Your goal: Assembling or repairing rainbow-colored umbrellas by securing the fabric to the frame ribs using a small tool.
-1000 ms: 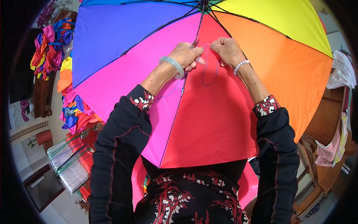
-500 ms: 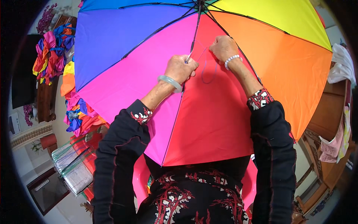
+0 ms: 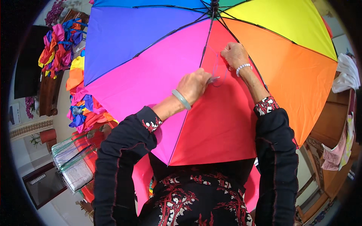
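An open rainbow umbrella (image 3: pixel 217 124) spreads in front of me, its inner side with black ribs facing me. My left hand (image 3: pixel 192 87) is closed around small silvery thread snips (image 3: pixel 213 80), whose tips stick out over the red panel. Higher and to the right, my right hand (image 3: pixel 235 55) is pinched shut on a thin bluish-purple thread (image 3: pixel 216 64). That thread hangs in a loose loop between the two hands, close to the snips. A dark rib (image 3: pixel 205 49) runs between the pink and red panels. The right fingertips are partly hidden.
Bundles of folded multicoloured cloth (image 3: pixel 60 47) hang at the far left, with more cloth (image 3: pixel 85 109) below. A clear plastic-wrapped pack (image 3: pixel 71 165) lies lower left. Wooden furniture (image 3: pixel 332 116) with pale fabric stands at right. A pink seat (image 3: pixel 143 184) shows beneath me.
My left hand has left the rib and moved right and down over the red panel, the snips now showing. The umbrella and my right hand sit slightly lower and further right in view.
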`<state>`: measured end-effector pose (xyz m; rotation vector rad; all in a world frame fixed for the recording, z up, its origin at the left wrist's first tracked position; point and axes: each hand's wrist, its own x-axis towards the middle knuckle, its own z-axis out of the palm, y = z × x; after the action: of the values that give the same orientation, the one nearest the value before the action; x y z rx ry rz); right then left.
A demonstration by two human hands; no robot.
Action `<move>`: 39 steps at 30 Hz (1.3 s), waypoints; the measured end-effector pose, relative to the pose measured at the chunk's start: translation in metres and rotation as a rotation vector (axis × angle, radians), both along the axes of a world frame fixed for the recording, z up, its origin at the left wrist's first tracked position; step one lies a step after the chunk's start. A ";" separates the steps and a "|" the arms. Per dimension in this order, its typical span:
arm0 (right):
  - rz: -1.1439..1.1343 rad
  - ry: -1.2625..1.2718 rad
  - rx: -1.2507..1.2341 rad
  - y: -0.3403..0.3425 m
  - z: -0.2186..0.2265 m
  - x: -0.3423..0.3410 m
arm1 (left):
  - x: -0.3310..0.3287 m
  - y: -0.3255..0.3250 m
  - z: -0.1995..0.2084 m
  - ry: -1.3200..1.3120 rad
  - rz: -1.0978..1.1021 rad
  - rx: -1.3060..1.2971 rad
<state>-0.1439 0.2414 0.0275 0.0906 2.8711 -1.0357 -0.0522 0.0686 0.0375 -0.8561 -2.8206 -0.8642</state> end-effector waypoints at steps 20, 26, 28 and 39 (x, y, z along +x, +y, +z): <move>-0.061 -0.146 -0.397 0.005 0.011 0.006 | 0.071 -0.038 0.065 -0.167 -0.102 -0.454; -0.056 -0.181 -0.657 0.008 0.019 0.007 | 0.087 -0.071 0.092 -0.018 -0.179 -0.211; -0.026 -0.181 -0.715 0.007 0.028 0.012 | 0.080 -0.081 0.106 0.028 -0.170 -0.040; 0.384 -0.169 -0.790 -0.039 0.151 0.085 | 0.039 -0.045 0.149 -0.307 0.418 0.760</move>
<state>-0.0591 0.2029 0.1786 -0.3844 2.0210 -1.8368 -0.0132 0.0236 0.1868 -0.0303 -2.3710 -1.8920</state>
